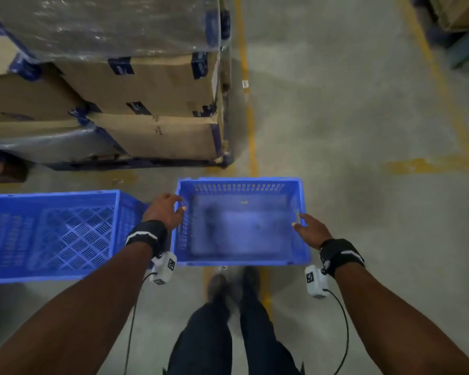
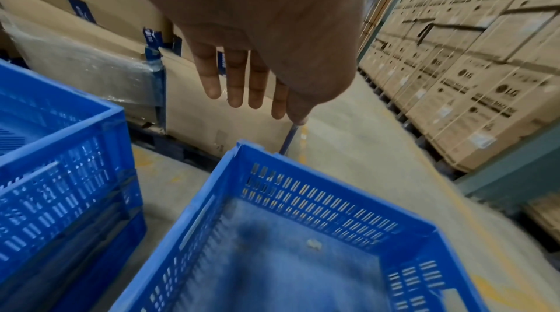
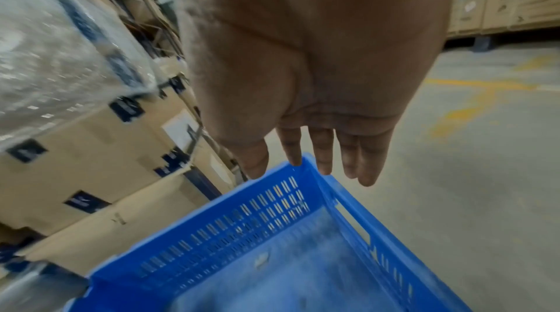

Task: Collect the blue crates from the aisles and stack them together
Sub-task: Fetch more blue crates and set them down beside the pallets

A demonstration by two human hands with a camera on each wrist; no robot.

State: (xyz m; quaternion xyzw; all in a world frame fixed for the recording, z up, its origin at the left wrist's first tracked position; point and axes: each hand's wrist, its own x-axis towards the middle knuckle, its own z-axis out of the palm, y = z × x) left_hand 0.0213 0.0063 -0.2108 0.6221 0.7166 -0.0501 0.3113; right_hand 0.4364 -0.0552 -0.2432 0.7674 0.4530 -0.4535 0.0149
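An empty blue crate (image 1: 238, 184) sits low in front of my feet, its inside blurred. My left hand (image 1: 173, 205) hovers at its left rim with fingers straight and holds nothing. At the right rim my right hand (image 1: 305, 226) is held the same way. Whether either thumb touches the rim I cannot tell. In the left wrist view the left hand (image 2: 242, 94) is spread above the crate (image 2: 318, 200). The right wrist view shows the right hand (image 3: 321, 164) flat over the crate (image 3: 242, 221). A second stack of blue crates (image 1: 52, 234) (image 2: 60, 173) stands just left.
A pallet of cardboard boxes (image 1: 146, 90), partly under plastic wrap, stands close ahead on the left. Yellow floor lines (image 1: 251, 131) mark the concrete aisle, which runs on to the right. Long rows of stacked cartons (image 2: 469, 65) line the far side. My legs (image 1: 228, 320) are below the crate.
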